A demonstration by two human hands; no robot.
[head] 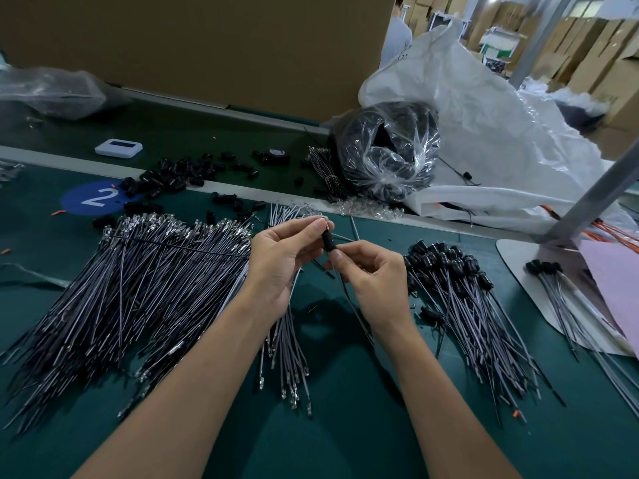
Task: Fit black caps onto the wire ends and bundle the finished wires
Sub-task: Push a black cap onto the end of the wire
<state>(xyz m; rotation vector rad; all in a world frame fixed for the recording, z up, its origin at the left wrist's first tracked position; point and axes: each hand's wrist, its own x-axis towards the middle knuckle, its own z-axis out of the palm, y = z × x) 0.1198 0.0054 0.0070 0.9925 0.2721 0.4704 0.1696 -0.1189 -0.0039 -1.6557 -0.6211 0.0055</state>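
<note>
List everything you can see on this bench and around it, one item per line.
Uncapped wires: large pile, grey-black, left on the green table.
Capped wires: one pile, black caps, right side.
Small capped bunch: one, far right, on white sheet.
Blue sticker: one, marked 2, far left.
Loose black caps: many, scattered beside that sticker.
Clear bag: one, holding black parts, centre back.
White sack: one, back right.
White device: one, back left.
Held cap: one, black, centre.
Left hand: pinches its upper end.
Right hand: pinches its lower end.
</note>
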